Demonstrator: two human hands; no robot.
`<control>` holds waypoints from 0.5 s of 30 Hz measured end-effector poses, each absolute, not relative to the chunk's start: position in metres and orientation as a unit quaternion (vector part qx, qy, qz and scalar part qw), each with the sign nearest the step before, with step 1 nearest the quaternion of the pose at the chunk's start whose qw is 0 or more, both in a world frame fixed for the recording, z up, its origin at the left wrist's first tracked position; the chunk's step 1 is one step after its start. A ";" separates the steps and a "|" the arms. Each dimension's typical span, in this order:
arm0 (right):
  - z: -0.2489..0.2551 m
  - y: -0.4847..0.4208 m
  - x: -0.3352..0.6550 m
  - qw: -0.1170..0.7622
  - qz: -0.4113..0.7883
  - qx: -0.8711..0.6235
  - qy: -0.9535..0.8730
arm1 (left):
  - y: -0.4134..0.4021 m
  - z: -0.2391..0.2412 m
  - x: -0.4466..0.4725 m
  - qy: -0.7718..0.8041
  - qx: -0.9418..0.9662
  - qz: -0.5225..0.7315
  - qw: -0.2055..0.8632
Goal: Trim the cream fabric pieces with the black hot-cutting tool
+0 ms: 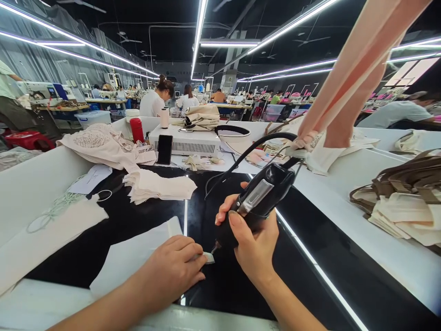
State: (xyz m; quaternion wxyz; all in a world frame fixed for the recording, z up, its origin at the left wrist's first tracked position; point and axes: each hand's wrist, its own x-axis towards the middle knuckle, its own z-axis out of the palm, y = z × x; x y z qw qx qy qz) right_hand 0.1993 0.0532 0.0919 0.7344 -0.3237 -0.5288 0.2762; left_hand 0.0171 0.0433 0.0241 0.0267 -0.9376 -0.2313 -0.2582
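My right hand (257, 243) is wrapped around a black corded power tool (267, 193) with a silver lever on its side. Its narrow tip points down and left, close to a small whitish strip (208, 258); whether they touch I cannot tell. Pinched in the fingers of my left hand (172, 266) is that strip, its end poking out past the fingertips. Under and beyond this hand lies a white sheet (127, 253) on the shiny black tabletop (220, 294). A long cream fabric band (358, 69) hangs from above, tied at the tool's rear end.
Cream fabric pieces (161, 184) lie stacked at the back left, with a phone (164, 149) behind. A white box (186, 140) carries folded fabric. Brown straps (403, 179) and cloth pile up at right. The black cable (234, 163) arches behind the tool. Several people work farther back.
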 end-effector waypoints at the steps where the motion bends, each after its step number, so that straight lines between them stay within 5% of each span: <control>1: 0.092 0.053 0.199 0.733 0.277 -0.324 -0.530 | 0.044 0.024 0.016 -0.236 -0.938 -0.251 0.024; 15: 0.091 0.055 0.199 0.736 0.278 -0.317 -0.530 | 0.050 0.035 0.009 -0.231 -0.950 -0.210 0.026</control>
